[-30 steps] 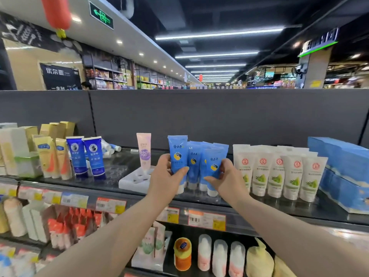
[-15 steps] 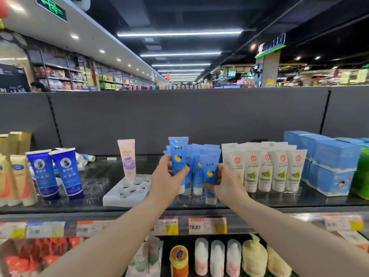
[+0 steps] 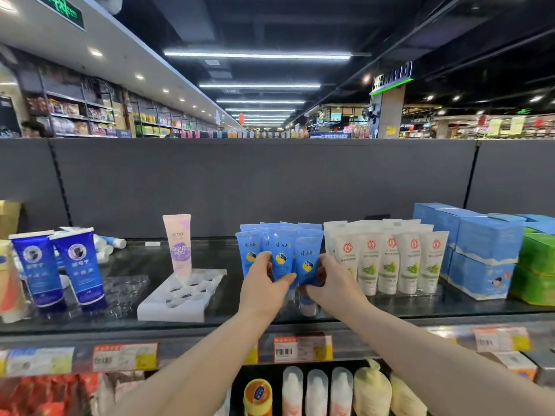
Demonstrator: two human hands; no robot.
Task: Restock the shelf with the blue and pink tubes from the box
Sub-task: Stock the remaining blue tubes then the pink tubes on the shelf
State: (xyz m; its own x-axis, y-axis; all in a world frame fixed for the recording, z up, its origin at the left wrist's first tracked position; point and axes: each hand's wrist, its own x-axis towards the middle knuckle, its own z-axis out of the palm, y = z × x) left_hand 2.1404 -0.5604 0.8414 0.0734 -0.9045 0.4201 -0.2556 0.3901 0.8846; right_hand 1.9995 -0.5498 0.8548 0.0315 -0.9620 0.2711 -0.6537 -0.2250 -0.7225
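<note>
Several light blue tubes (image 3: 280, 247) stand cap-down in a tight cluster at the middle of the dark glass shelf (image 3: 390, 310). My left hand (image 3: 264, 283) grips the front middle blue tube, thumb across its face. My right hand (image 3: 330, 283) holds the front right blue tube (image 3: 307, 255) beside it. One pink tube (image 3: 177, 244) stands upright in a white holder tray (image 3: 177, 301) with several round holes, left of the blue cluster. The box is not in view.
White tubes with red logos (image 3: 387, 259) stand just right of the blue ones, then blue cartons (image 3: 480, 250) and green boxes (image 3: 537, 265). Two dark blue tubes (image 3: 57, 265) stand at the left. Price tags (image 3: 301, 348) line the shelf edge; bottles fill the shelf below.
The tall blue tube in my left hand has come down level with the others. Both hands have closed in on the front row. The view has shifted a little to the right.
</note>
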